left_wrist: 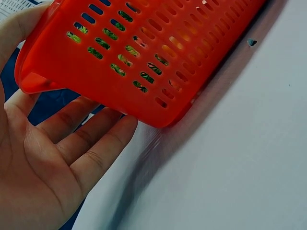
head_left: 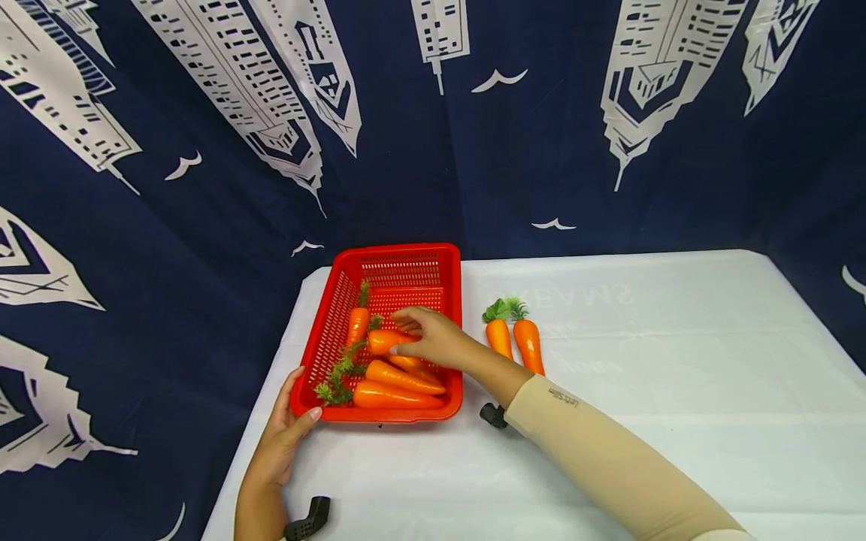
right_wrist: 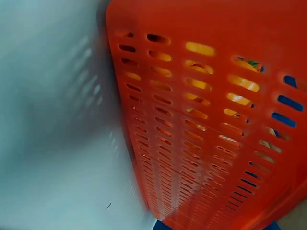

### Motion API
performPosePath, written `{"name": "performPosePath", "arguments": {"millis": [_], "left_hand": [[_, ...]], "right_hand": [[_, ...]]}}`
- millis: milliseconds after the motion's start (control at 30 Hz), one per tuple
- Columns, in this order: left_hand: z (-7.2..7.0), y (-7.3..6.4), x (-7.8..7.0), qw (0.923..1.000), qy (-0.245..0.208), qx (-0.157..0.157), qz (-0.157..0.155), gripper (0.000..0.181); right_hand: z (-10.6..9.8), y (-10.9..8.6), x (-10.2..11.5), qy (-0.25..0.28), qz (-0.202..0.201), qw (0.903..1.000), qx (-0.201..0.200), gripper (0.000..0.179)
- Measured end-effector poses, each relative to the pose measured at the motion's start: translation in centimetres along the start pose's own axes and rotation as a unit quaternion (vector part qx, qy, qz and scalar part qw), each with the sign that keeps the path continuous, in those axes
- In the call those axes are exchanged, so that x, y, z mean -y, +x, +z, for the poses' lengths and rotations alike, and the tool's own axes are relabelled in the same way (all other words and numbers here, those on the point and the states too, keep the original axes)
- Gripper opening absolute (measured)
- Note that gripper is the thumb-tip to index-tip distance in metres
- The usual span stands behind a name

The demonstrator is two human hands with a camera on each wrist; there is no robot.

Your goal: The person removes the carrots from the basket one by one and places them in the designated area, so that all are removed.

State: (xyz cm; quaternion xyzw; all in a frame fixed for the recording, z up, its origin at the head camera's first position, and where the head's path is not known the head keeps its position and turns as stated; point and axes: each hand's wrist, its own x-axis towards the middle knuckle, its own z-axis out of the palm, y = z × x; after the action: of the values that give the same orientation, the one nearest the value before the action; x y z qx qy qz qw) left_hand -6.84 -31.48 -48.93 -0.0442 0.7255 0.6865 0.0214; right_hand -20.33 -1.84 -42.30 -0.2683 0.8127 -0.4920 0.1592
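Note:
A red plastic basket (head_left: 460, 330) with slotted walls holds several orange carrots (head_left: 395, 396) with green leafy tops. My left hand (head_left: 280, 432) holds its near left corner. In the left wrist view the thumb goes over the rim and the fingertips (left_wrist: 125, 125) touch the slotted wall from outside. My right hand (head_left: 433, 338) reaches over the right rim into the basket, thumb and fingers bent about one upper carrot (head_left: 383, 342). Fingertip contact on the far side is partly hidden. From the right wrist, only the basket wall (right_wrist: 192, 115) shows, with orange behind its slots.
Two more carrots (head_left: 528, 346) lie side by side on the white tablecloth (head_left: 643, 376), right of the basket; the right forearm hides their lower ends. A dark blue cloth (head_left: 406, 188) printed with white buildings hangs behind the table and at its left.

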Motion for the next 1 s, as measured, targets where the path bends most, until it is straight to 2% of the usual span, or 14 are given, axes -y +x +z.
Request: {"name": "performPosePath", "arguments": {"millis": [167,367,600,833,1000], "left_hand": [[-0.1,0.0,0.0,1.0000,0.001,0.001,0.004,0.079],[-0.2,0.0,0.0,1.0000,0.003,0.001,0.003,0.079],[-0.1,0.0,0.1,0.9999,0.002,0.009,0.007,0.079],[-0.2,0.0,0.2,1.0000,0.002,0.005,0.008,0.079],[-0.2,0.1,0.2,0.9999,0.001,0.010,0.009,0.079]], "right_hand": [[0.2,0.9,0.0,-0.025,0.013,0.9995,0.015,0.067],[0.3,1.8,-0.2,-0.042,0.010,0.9989,0.020,0.068],[0.6,2.2,-0.4,-0.060,0.013,0.9973,0.039,0.071],[0.6,2.1,-0.3,-0.100,0.018,0.9908,0.090,0.069],[0.6,2.0,-0.4,-0.104,0.018,0.9860,0.129,0.070]]}}
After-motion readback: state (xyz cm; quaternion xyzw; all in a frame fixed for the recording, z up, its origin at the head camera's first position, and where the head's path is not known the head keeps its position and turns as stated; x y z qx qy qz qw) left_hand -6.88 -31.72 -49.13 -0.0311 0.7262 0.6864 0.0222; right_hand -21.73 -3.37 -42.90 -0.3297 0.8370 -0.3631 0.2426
